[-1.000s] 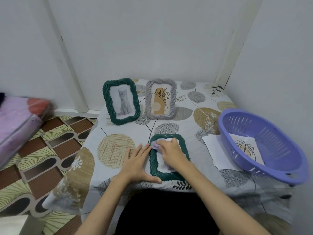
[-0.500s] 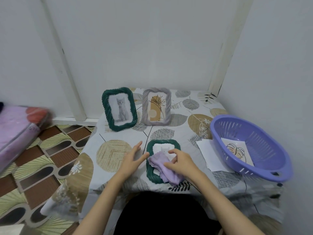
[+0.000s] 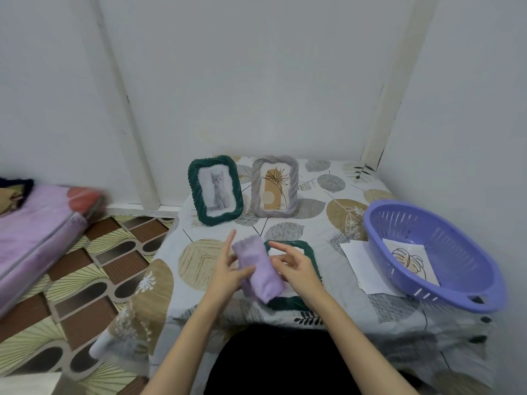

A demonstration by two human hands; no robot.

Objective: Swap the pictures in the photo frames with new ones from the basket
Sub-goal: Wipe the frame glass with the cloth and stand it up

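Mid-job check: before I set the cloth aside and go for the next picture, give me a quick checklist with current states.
1. Purple cloth held by left hand and right hand: ok.
2. Cloth off the flat green frame: not ok, it hangs over it.
3. Picture seated in the flat frame: cannot tell, hidden.
4. New picture in the basket: ok.
5. Cat frame and grey frame upright: ok.

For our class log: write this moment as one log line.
hands: left and right hold lilac cloth | under: flat green frame | basket: one picture
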